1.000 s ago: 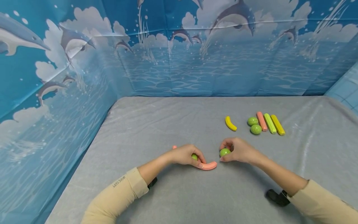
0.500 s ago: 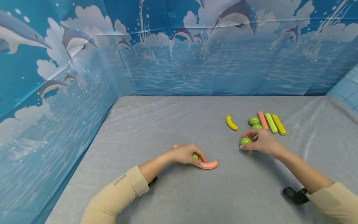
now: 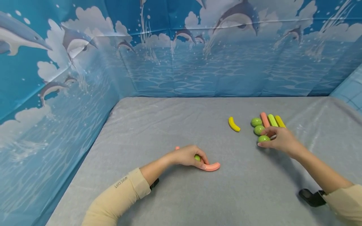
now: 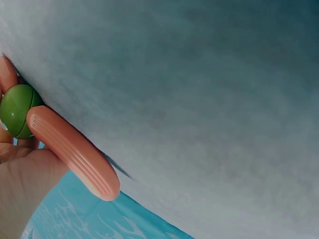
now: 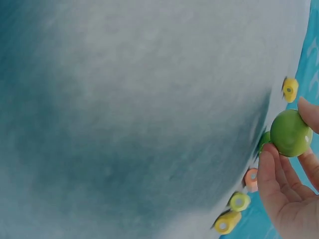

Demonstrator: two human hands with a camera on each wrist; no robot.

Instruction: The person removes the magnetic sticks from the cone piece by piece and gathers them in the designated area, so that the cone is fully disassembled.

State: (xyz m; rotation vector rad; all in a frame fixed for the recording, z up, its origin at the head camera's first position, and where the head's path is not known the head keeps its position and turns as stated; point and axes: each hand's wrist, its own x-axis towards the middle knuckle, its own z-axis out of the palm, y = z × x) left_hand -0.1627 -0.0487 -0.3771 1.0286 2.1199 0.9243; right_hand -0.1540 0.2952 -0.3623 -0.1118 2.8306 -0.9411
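In the head view my left hand [image 3: 190,156] is low over the cloth, thumb and fingertips gripping a curved salmon-pink stick [image 3: 212,167]. Ridges run along this stick in the left wrist view. A green ball [image 4: 21,111] with a seam lies against its end, partly covered by the hand. Behind the wrist, the tip of another pink piece [image 3: 177,147] shows. At the right, my right hand [image 3: 281,140] pinches a green ball [image 3: 264,139] between thumb and fingers. That ball is just in front of another green ball [image 3: 259,130], with a further green ball [image 3: 256,122] behind.
Beside the balls lie straight sticks: pink [image 3: 264,119], light green [image 3: 272,120] and yellow [image 3: 279,121], their near ends partly behind the right hand. A small curved yellow piece [image 3: 234,124] lies left of them. Grey cloth [image 3: 158,125] covers the table; dolphin-print curtains [image 3: 181,69] surround it.
My right hand has carried its green ball rightward and away from me, from near the pink stick to the front of the other green balls. The left hand stays in place.
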